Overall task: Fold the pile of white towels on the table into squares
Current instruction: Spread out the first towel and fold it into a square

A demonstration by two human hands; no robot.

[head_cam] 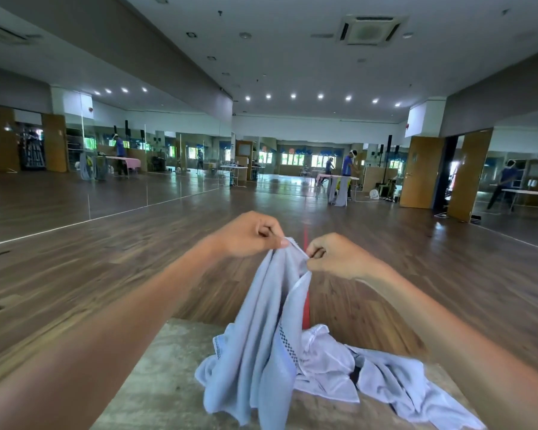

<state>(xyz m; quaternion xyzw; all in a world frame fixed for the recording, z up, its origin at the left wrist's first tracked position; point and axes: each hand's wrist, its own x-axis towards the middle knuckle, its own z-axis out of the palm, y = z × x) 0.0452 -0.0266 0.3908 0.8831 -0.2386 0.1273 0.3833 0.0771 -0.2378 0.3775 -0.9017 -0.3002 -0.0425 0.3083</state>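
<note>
Now, two hands up: left hand (249, 234) and right hand (336, 257) each pinch the top hem of one white towel (271, 305), close together, likely feeling for its corners so it hangs straight. Its tail drapes onto the table (162, 383) below them. Beneath the right hand the pile (370, 377) lies crumpled, too tangled to count.
</note>
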